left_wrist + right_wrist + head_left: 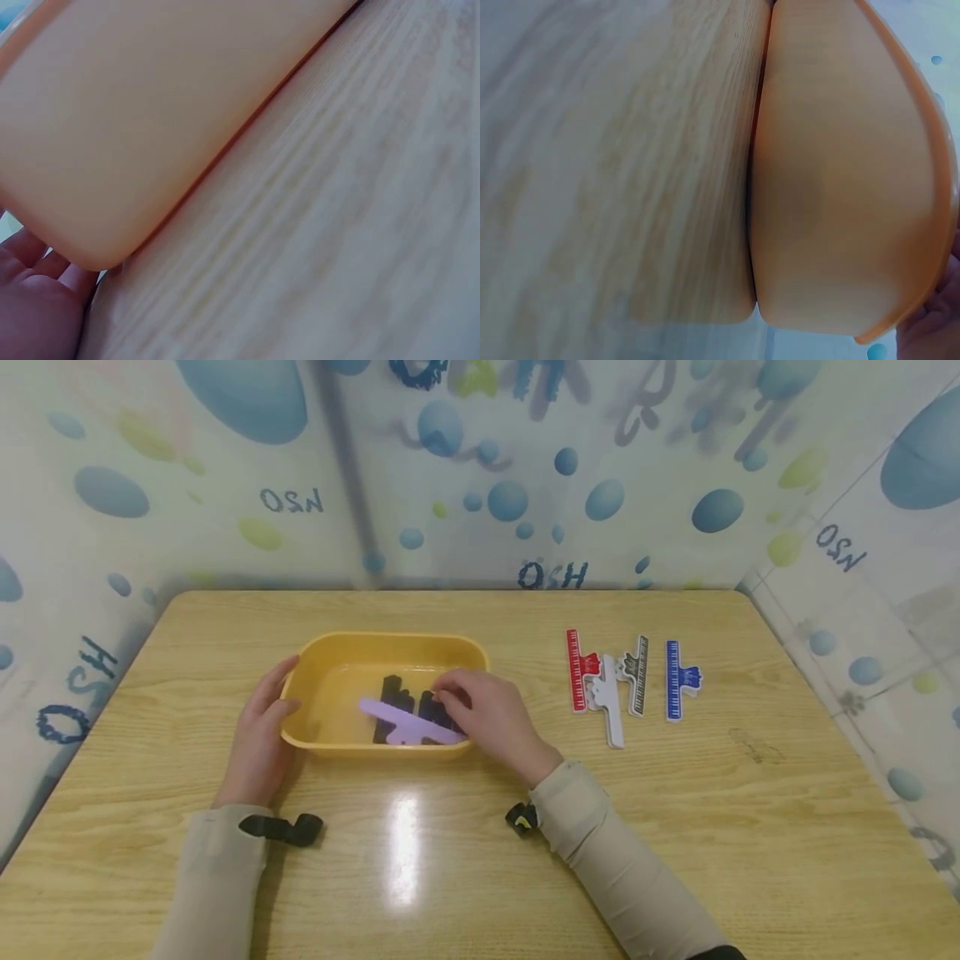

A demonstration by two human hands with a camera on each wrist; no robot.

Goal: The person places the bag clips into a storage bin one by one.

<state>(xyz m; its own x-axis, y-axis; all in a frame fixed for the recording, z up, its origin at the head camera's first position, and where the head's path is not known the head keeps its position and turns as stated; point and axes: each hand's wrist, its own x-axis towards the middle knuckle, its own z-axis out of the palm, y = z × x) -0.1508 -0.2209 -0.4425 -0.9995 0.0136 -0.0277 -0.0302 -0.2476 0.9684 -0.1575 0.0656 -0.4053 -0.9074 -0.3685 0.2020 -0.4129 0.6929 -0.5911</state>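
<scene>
A yellow plastic bin (341, 750) stands on the table, and my left hand (261, 739) grips its left end with the thumb at the rim. In the left wrist view the left fingers (49, 270) show beside the bin's corner. Over the bin's right side reaches my right hand (491, 714), thumb and index finger pinching at a black clip (435, 706). A second black clip (393, 706) lies to its left. Across them rests a light purple clip (408, 724). The right wrist view shows mostly the bin's outer wall (840, 180), with the right hand (934, 322) partly cut off.
Right of the bin lie ruler-shaped clips: a red one (575, 672), a white one (612, 710), a black-and-white one (639, 681) and a blue one (673, 681). The wooden table (405, 877) meets a patterned wall covering (465, 535) behind.
</scene>
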